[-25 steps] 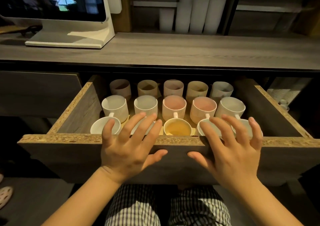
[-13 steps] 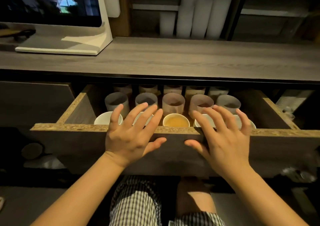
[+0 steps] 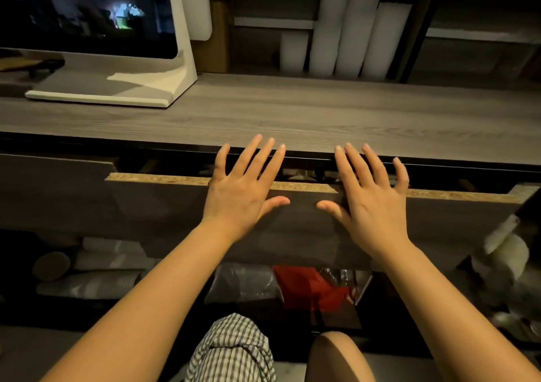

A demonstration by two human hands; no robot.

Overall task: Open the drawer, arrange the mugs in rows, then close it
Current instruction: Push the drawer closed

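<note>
The dark wooden drawer (image 3: 164, 206) sits almost fully in under the grey counter (image 3: 292, 118), with only a narrow dark gap above its raw chipboard top edge. My left hand (image 3: 243, 194) lies flat against the drawer front, fingers spread and pointing up over the edge. My right hand (image 3: 371, 203) presses flat beside it, also with fingers apart. Neither hand holds anything. The mugs are hidden inside the drawer.
A white monitor stand (image 3: 117, 88) with a dark screen stands on the counter at the left. White cup stacks (image 3: 345, 30) rise at the back. Below the drawer lie sleeves of cups (image 3: 96, 279), a red bag (image 3: 310, 291) and clear plastic. My checked shorts (image 3: 231, 352) show at the bottom.
Both flat hands have pushed the drawer inward. A second ago three rows of mugs showed; now only a slim gap is left and the mugs are out of sight.
</note>
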